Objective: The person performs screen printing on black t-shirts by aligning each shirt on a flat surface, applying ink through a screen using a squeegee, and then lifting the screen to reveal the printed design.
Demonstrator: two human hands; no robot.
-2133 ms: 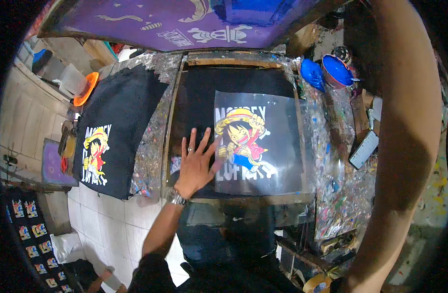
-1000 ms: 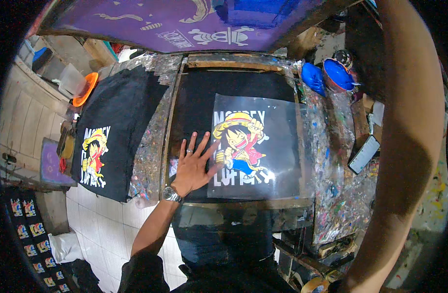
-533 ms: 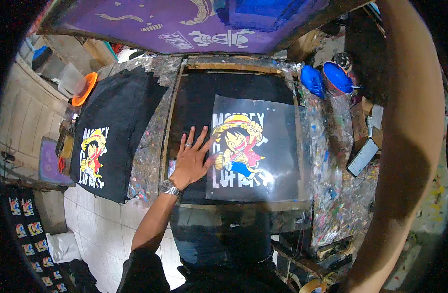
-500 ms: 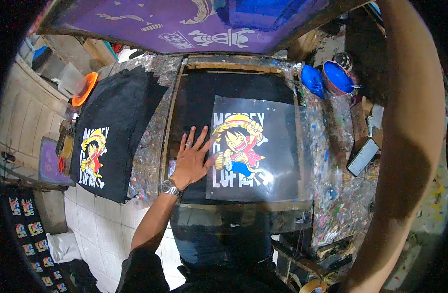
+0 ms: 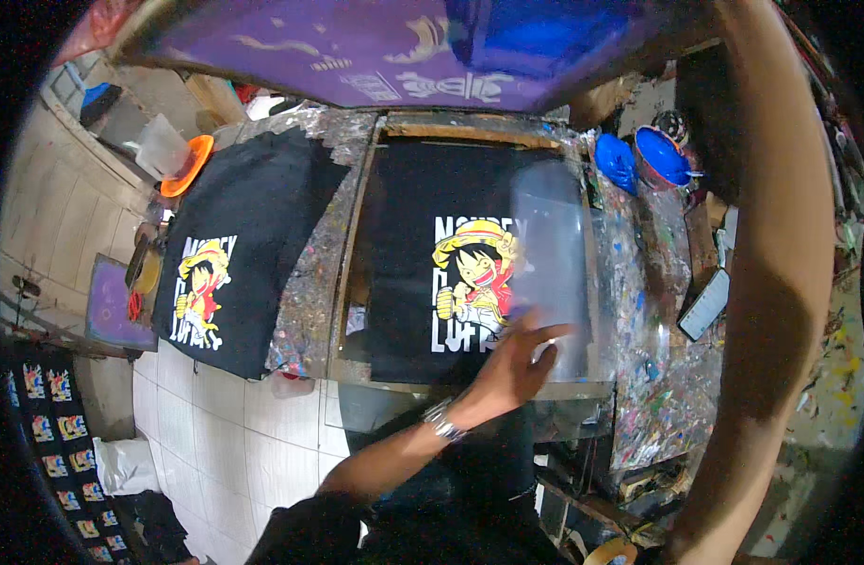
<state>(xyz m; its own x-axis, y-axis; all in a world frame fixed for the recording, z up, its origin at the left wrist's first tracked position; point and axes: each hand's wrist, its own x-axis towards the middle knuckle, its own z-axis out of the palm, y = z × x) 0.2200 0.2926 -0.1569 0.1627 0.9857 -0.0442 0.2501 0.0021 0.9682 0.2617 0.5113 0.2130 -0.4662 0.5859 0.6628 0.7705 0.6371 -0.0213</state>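
My left hand [image 5: 519,363], with a metal watch at its wrist, is over the lower right of the cartoon print [image 5: 474,273]. Its fingers are bent at a clear plastic sheet [image 5: 554,245], partly blurred by motion, and seem to pinch it. The sheet is lifted and bent toward the right, so the left part of the print lies bare. Underneath is a black fabric piece [image 5: 413,188] on a framed board. On the right my raised right arm [image 5: 781,235] runs up past the top edge, its hand out of view. A purple printing screen [image 5: 375,66] stands tilted up at the far side.
Left lies another black fabric piece [image 5: 262,188] with the same print. Back right stand a tub of blue ink [image 5: 663,155] and a blue lump [image 5: 615,162]. A phone [image 5: 704,304] rests on the paint-stained table [image 5: 663,405]. An orange-rimmed container [image 5: 187,168] stands back left.
My left hand has moved right from the fabric's left part to the print's lower right. The clear sheet, flat before, is now lifted off the left part of the print. The screen stays raised.
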